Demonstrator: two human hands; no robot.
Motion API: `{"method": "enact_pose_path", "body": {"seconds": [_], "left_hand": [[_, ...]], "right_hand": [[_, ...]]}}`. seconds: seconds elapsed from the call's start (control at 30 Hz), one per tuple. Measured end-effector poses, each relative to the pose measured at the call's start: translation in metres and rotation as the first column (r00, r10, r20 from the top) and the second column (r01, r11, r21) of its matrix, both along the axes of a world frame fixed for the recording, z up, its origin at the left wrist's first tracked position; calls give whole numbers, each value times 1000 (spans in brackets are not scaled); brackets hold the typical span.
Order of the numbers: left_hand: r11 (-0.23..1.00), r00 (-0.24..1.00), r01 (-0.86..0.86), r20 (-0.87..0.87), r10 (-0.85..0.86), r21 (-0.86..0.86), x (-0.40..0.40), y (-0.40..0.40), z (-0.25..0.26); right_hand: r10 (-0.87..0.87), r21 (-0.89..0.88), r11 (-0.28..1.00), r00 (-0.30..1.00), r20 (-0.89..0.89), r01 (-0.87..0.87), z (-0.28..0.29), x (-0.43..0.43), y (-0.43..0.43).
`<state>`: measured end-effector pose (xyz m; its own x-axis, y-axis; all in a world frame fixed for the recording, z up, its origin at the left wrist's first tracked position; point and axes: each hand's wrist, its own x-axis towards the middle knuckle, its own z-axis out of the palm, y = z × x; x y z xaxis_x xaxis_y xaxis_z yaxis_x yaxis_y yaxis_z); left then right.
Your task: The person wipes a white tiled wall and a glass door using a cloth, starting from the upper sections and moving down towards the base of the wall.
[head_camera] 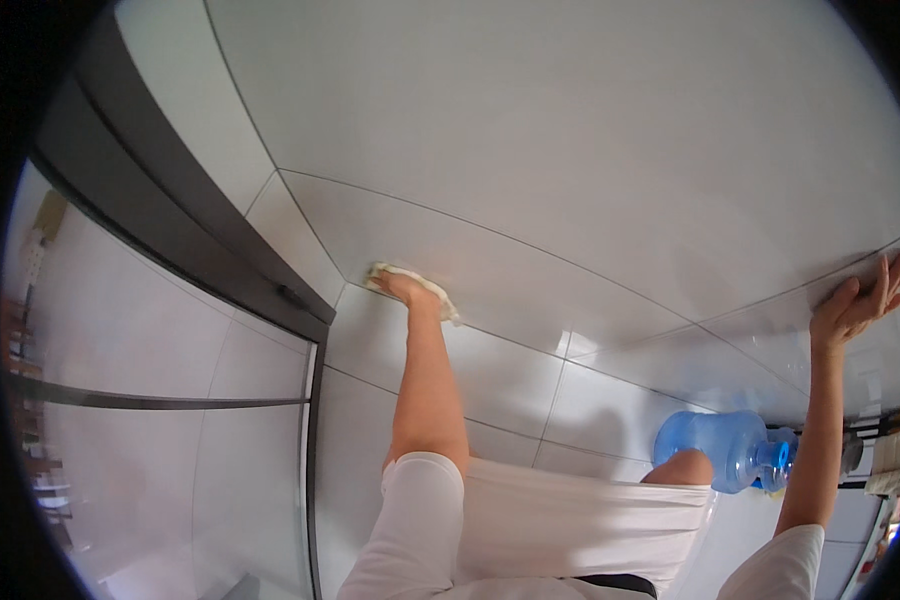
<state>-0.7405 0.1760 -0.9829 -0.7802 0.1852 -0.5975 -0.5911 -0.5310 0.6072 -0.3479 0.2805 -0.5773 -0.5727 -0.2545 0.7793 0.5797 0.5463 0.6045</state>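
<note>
My left hand (403, 286) presses a pale yellowish cloth (444, 304) against the foot of the white tiled wall (540, 135), close to the corner beside the dark door frame. Part of the cloth is hidden under the hand, and its edge sticks out past the wrist. Off to the right, my right hand (859, 307) is raised at the wall with its fingers apart, holding nothing. It appears to rest on the tiles.
A dark door frame (210, 225) with a glass panel (255, 480) runs along the left. Blue plastic water bottles (720, 446) lie on the tiled floor (510, 390) by my knee. Further right are stacked items (896, 461), blurred at the rim.
</note>
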Motion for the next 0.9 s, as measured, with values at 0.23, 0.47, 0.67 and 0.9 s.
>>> {"method": "enact_pose_path", "body": {"seconds": [0.23, 0.47, 0.67, 0.9], "left_hand": [[895, 545, -322, -834, -92, -309, 27, 3, 159], [850, 494, -400, -862, -115, -343, 29, 1, 151], [918, 799, -256, -600, 25, -303, 32, 12, 44], [952, 983, -7, 177, -50, 307, 102, 26, -39]], "right_hand": [[-30, -18, 999, 1000, -7, 30, -1, 12, 4], [1, 9, 1000, 1000, -14, -1, 6, 14, 9], [-47, -7, 999, 998, -30, 47, 0, 30, 15], [-40, -30, 999, 999, -1, 40, -2, 23, 15]]}}
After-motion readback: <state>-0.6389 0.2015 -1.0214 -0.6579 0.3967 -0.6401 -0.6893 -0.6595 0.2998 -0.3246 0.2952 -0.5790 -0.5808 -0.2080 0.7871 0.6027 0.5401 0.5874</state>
